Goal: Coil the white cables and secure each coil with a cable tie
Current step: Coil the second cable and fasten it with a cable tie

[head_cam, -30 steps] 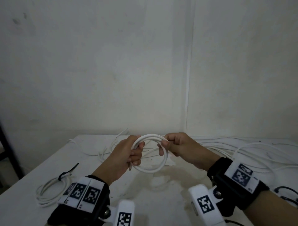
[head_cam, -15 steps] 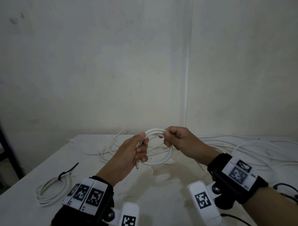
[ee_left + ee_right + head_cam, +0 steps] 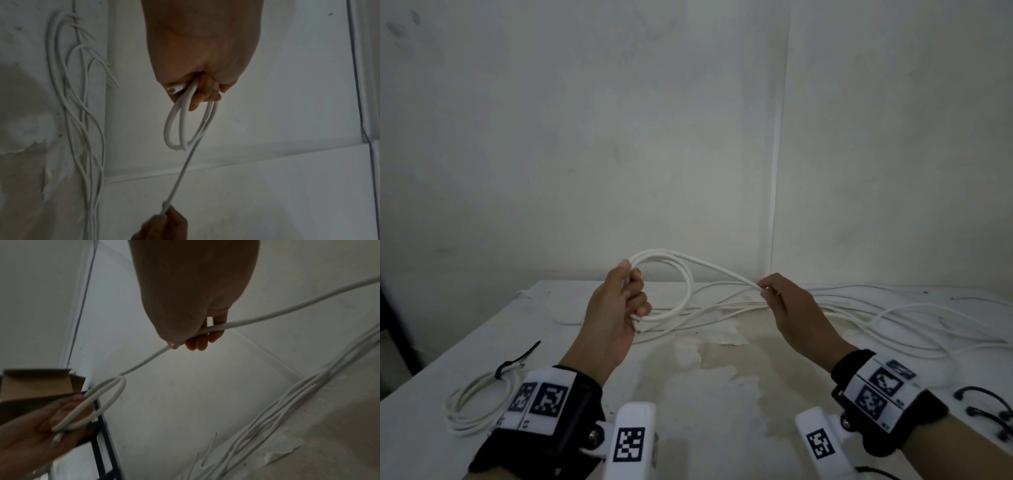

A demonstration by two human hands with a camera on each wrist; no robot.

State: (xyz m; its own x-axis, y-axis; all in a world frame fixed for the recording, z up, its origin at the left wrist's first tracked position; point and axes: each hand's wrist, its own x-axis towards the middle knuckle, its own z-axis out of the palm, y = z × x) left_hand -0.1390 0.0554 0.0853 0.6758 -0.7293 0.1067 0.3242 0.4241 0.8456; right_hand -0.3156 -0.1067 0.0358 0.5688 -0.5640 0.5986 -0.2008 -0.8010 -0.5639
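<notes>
Taking the coil (image 3: 674, 284) held above the worktop (image 3: 688, 394) as the landmark: to its left and nearer the person lies a finished coil (image 3: 479, 401) already tied, and gripping the landmark's left side is the left hand (image 3: 616, 308), fingers curled tight round two or so loops. From the coil's top the free cable (image 3: 722, 270) runs rightward, its long axis nearly level, to the right hand (image 3: 787, 305), which pinches it narrowly between thumb and fingertips. The right hand is the one nearer the slack, so I judge the next loop turns on carrying that stretch leftward to the coil; beyond, to the right, loose cables (image 3: 893, 315) lie along the worktop.
</notes>
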